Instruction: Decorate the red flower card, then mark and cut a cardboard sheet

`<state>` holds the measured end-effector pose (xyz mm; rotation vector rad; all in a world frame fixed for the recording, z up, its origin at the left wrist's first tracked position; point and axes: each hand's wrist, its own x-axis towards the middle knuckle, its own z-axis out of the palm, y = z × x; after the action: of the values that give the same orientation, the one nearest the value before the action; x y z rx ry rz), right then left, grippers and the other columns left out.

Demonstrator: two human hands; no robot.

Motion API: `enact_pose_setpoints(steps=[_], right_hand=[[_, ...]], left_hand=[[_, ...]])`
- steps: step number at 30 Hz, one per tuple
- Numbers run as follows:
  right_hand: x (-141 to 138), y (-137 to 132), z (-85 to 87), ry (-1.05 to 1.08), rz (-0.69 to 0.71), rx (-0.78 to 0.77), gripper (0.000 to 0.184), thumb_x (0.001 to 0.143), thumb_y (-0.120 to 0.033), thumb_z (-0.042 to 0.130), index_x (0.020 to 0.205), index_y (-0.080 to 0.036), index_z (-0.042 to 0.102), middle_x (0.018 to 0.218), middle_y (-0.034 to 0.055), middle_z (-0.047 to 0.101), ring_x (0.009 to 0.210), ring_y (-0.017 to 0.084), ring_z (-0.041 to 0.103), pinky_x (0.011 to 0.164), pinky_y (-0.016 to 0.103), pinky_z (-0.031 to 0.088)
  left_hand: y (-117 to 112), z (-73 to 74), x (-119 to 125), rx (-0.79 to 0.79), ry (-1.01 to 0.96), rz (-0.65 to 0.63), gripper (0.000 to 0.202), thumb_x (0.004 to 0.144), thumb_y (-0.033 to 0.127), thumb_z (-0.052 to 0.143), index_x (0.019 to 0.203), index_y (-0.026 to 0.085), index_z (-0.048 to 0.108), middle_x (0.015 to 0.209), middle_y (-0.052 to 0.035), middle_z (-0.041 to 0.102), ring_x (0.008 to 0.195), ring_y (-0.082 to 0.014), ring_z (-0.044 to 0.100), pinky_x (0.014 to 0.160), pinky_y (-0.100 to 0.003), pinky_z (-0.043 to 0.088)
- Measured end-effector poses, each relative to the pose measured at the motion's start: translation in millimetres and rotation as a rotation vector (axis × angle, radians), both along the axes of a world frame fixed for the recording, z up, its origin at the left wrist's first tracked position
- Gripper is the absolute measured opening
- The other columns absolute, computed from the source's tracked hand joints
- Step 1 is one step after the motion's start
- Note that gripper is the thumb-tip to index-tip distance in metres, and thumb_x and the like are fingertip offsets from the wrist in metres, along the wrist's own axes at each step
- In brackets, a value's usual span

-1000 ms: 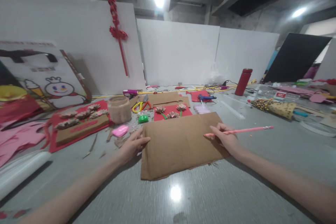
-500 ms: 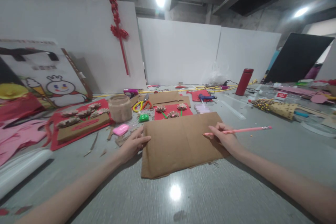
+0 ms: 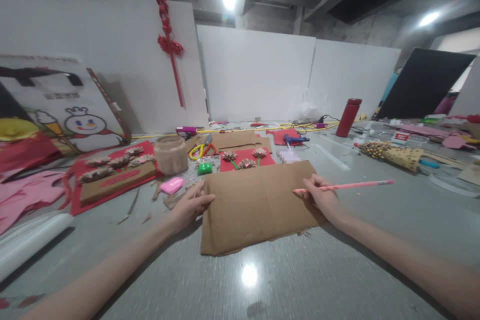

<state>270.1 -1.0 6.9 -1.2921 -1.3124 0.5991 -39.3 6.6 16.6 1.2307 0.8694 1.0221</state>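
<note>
A brown sheet of cardboard [image 3: 251,215] lies in front of me on the grey table, a faint crease running down it. At its left edge, my left hand [image 3: 193,205] grips it, thumb on top and the other fingers partly hidden at the edge. My right hand [image 3: 324,197] is closed around a pink pencil [image 3: 356,185] and rests over the cardboard's right part. The pencil's tip is at the cardboard's surface; its eraser end points out to the right. I cannot make out any drawn line.
Behind the cardboard are a red card with paper flowers [image 3: 247,157], pliers [image 3: 204,149], a brown jar [image 3: 171,155], a pink packet [image 3: 172,185] and a blue glue gun [image 3: 295,139]. A red bottle [image 3: 348,118] stands at the back right. A cone-shaped bouquet [image 3: 393,154] lies nearer.
My right hand and the pencil have shifted slightly to the right across the cardboard. The left hand keeps its hold on the left edge.
</note>
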Motion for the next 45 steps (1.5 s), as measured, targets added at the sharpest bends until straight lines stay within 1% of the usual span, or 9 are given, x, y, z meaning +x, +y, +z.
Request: enact_pose_setpoints(steps=[6,19,23,28,32,35,37,41,45], right_hand=[[0,-1,1.5,-0.04,0.004,-0.005,0.032,0.063,-0.039,0.052,0.042,-0.018,0.04,0.04,-0.0059,0.038,0.038,0.006,0.034,0.039,0.019,0.028],[2,0,0.4,-0.05,-0.05,0.022,0.033,0.068,-0.038,0.046,0.042,-0.018,0.037,0.039,-0.0062,0.036,0.038,0.006,0.032,0.041,0.019,0.028],[2,0,-0.5,-0.131,0.024,0.056,0.031,0.067,-0.033,0.048,0.041,-0.018,0.038,0.042,-0.0054,0.039,0.043,0.007,0.036,0.045,0.02,0.031],[9,0,10.3,0.005,-0.142,0.118,0.032,0.069,-0.033,0.047,0.042,-0.019,0.036,0.04,-0.0061,0.036,0.042,0.008,0.035,0.044,0.021,0.03],[27,7,29.1,0.112,-0.235,0.27,0.024,0.071,-0.04,0.046,0.063,-0.019,0.054,0.053,-0.0022,0.054,0.049,0.011,0.047,0.052,0.024,0.037],[41,16,35.1,0.313,-0.204,0.252,0.034,0.075,-0.045,0.038,0.088,-0.019,0.055,0.065,0.0026,0.062,0.054,0.013,0.054,0.06,0.03,0.042],[45,19,32.8,0.386,-0.194,0.206,0.036,0.075,-0.046,0.037,0.09,-0.019,0.055,0.067,0.0042,0.063,0.059,0.015,0.058,0.065,0.033,0.043],[37,15,23.5,0.297,-0.078,0.088,0.029,0.073,-0.045,0.043,0.084,-0.023,0.059,0.086,0.0053,0.063,0.081,0.017,0.058,0.074,0.032,0.043],[23,6,17.8,0.167,0.135,0.076,0.029,0.071,-0.04,0.049,0.094,-0.025,0.057,0.098,0.003,0.06,0.091,0.018,0.054,0.076,0.031,0.042]], left_hand=[[-2,0.3,-1,-0.015,0.071,0.073,0.044,0.059,0.023,0.062,0.101,0.019,0.049,0.058,0.0038,0.055,0.059,-0.0121,0.054,0.054,-0.02,0.04],[0,-0.6,0,-0.019,0.016,0.047,0.05,0.057,0.023,0.063,0.104,0.022,0.049,0.068,0.0011,0.06,0.065,-0.0146,0.057,0.058,-0.023,0.043],[0,-1.1,-1,-0.03,0.01,0.026,0.05,0.059,0.023,0.063,0.106,0.023,0.047,0.075,-0.0005,0.061,0.069,-0.0158,0.058,0.059,-0.024,0.044],[2,-1.9,-4,-0.004,-0.041,-0.038,0.05,0.064,0.022,0.06,0.11,0.027,0.043,0.089,-0.0013,0.061,0.078,-0.0164,0.058,0.064,-0.026,0.045],[3,5.9,-7,0.088,-0.056,0.092,0.054,0.062,0.022,0.061,0.111,0.028,0.042,0.088,0.0005,0.061,0.079,-0.0157,0.058,0.068,-0.026,0.045],[4,14.9,-11,0.139,-0.034,0.214,0.054,0.06,0.023,0.062,0.111,0.027,0.043,0.088,-0.0001,0.061,0.076,-0.0159,0.058,0.065,-0.026,0.046],[5,19.6,-14,0.182,-0.005,0.259,0.051,0.06,0.023,0.061,0.108,0.026,0.045,0.089,-0.0011,0.061,0.075,-0.0159,0.058,0.063,-0.025,0.046],[8,21.4,-21,0.26,0.037,0.282,0.045,0.063,0.024,0.06,0.106,0.026,0.048,0.091,-0.0016,0.061,0.074,-0.0154,0.058,0.062,-0.023,0.045],[12,17.5,-24,0.287,0.05,0.289,0.046,0.065,0.024,0.059,0.108,0.026,0.046,0.09,-0.0022,0.061,0.073,-0.0155,0.058,0.063,-0.023,0.045]])
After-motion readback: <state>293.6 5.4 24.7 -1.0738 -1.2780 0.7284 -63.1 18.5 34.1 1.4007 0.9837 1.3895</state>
